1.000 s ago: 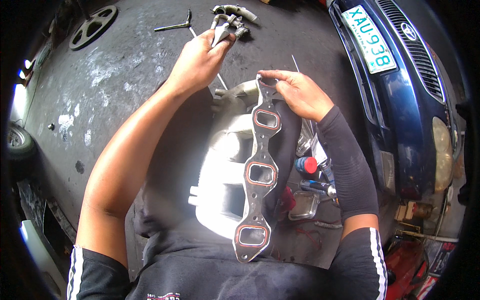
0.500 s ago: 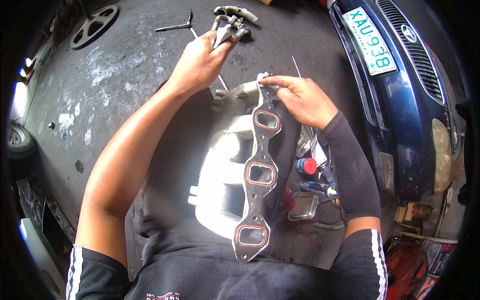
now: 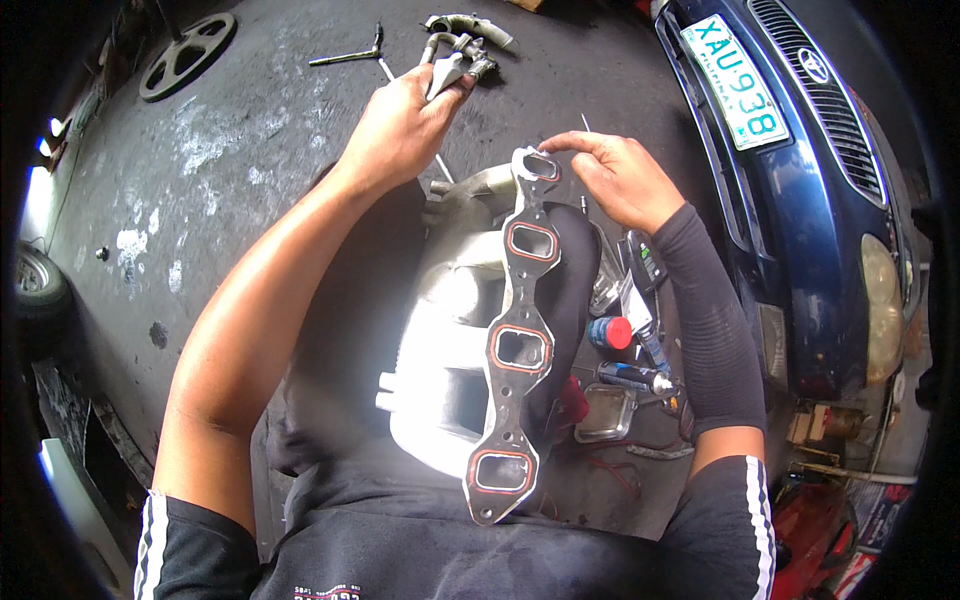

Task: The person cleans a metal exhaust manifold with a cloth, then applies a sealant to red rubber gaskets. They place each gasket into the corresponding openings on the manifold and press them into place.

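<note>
A silver intake manifold point(image 3: 425, 345) rests across my lap, its flange side turned to the right. Along that flange lies a dark gasket point(image 3: 508, 405) with orange-lined rectangular ports. A white paste point(image 3: 519, 165) shows around the flange's far end. My right hand point(image 3: 628, 182) is at that end, index finger stretched out to the rim of the farthest port, the other fingers curled and holding nothing visible. Beyond the manifold, my left hand point(image 3: 408, 122) is closed around a crumpled grey-white squeeze tube point(image 3: 446, 75).
On the floor ahead lie a ratchet wrench point(image 3: 350, 57) and a metal pipe fitting point(image 3: 480, 30). A blue car's bumper point(image 3: 790, 230) stands close on the right. Beside my right forearm are a red-capped jar point(image 3: 610, 332), a spray can point(image 3: 635, 377) and a metal tray point(image 3: 605, 413).
My right hand has shifted slightly right and up, its index finger moving off the flange's far end to the port's outer rim and uncovering that port. My left hand stays still with the tube.
</note>
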A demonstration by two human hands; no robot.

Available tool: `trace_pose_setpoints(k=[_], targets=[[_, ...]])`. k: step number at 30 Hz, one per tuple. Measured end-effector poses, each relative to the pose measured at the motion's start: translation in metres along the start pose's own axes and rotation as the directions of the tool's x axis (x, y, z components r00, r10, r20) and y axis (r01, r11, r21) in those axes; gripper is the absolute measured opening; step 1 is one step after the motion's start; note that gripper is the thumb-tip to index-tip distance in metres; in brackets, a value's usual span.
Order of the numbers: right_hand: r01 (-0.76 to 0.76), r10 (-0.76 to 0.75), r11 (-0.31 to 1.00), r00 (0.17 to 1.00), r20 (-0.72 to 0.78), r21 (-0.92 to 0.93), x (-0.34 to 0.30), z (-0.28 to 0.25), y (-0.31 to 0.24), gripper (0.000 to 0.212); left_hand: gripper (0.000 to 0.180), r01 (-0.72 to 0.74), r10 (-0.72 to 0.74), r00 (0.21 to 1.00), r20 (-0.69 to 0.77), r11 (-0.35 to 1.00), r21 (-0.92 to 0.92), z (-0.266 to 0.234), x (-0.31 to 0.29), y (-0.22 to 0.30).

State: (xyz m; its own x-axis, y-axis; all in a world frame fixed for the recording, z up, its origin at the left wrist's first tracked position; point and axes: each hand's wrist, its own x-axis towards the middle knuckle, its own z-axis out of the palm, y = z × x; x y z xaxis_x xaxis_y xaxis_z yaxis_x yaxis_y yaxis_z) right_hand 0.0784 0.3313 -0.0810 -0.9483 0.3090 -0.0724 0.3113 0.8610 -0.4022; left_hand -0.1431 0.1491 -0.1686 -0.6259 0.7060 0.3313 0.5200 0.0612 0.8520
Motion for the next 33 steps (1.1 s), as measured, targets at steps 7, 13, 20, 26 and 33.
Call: trace_pose_setpoints(k=[7,13,20,26,33], targets=[[-0.046,0.055,0.991,0.996,0.064,-0.130,0.014,0.007,0.007,0.044,0.041,0.118,-0.121,0.989,0.088,0.993,0.028,-0.008,-0.003,0.010],[-0.083,0.110,0.971,0.988,0.107,-0.225,0.008,-0.006,-0.005,0.044,0.042,0.108,-0.109,0.991,0.078,0.994,0.016,-0.008,-0.004,0.011],[-0.053,0.070,0.973,0.996,0.064,-0.226,0.001,-0.006,0.003,0.044,0.048,0.010,-0.010,1.000,0.011,1.000,0.000,-0.001,-0.001,0.002],[-0.042,0.053,0.977,0.997,0.050,-0.209,-0.006,-0.006,0.013,0.049,0.045,0.054,-0.055,0.997,0.049,0.998,0.014,-0.002,-0.002,0.001],[0.004,-0.002,0.980,1.000,0.009,-0.200,-0.014,-0.003,0.019,0.047,0.050,-0.002,0.002,1.000,0.014,1.000,0.000,-0.001,0.000,-0.001]])
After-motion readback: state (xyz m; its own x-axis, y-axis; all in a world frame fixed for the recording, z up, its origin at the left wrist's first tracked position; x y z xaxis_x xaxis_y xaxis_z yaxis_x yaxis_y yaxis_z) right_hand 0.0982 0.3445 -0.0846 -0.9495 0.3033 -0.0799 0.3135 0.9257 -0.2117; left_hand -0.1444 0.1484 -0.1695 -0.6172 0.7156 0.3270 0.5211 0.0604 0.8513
